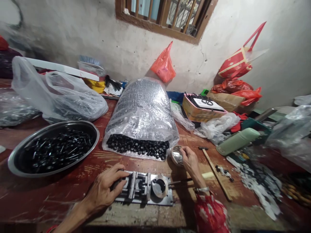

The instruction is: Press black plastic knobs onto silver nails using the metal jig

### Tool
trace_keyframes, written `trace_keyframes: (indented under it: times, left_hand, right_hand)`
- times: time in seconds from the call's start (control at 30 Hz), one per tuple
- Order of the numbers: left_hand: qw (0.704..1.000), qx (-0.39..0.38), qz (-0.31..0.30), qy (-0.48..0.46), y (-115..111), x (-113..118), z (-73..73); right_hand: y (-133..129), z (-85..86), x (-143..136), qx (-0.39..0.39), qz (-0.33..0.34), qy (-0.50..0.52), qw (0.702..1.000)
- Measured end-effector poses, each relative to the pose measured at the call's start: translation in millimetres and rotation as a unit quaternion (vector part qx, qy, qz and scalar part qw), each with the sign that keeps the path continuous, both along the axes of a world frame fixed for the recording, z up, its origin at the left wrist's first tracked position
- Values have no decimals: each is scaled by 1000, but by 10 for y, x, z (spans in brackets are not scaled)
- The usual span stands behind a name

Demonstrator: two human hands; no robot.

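My left hand [105, 184] rests at the left end of a metal clamping jig [152, 187], its thumb and fingers closed around a dark part there. The jig has a slotted block, a round ring on its right side and a rod with a pale handle [207, 175]. My right hand [190, 161] reaches to a small round bowl [173, 160] of shiny metal pins. Its fingertips are pinched together at the bowl's rim; what they hold is hidden. Behind the jig, small black round parts [138, 147] lie in the mouth of a large bubble-wrap bag [143, 106].
A wide metal basin [96, 142] at left holds black parts with metal pins. A hammer [216, 174] lies on the right, near a green flask [238, 141] and plastic scraps. Plastic bags [73, 97] and a box [201, 108] with scissors stand farther back.
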State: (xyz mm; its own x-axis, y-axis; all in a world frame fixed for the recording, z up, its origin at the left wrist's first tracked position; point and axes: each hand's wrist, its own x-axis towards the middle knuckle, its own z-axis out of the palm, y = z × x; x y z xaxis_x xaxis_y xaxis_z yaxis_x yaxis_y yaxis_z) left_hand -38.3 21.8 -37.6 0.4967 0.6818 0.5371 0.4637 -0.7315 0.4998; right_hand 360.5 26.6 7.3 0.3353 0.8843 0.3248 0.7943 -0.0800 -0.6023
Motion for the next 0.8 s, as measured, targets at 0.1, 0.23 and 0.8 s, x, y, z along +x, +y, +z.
trace_keyframes:
  times: [0.1, 0.23, 0.8]
  left_hand:
    - [1000, -9, -3, -5, -16, 12, 21]
    - [999, -33, -14, -20, -34, 18, 44]
    - [997, -56, -21, -53, -57, 22, 12]
  right_hand:
    - [-145, 65, -202, -1, 50, 17, 999]
    - [-357, 124, -676, -9, 159, 31, 987]
    - [-505, -193, -1788, 33, 281, -248, 927]
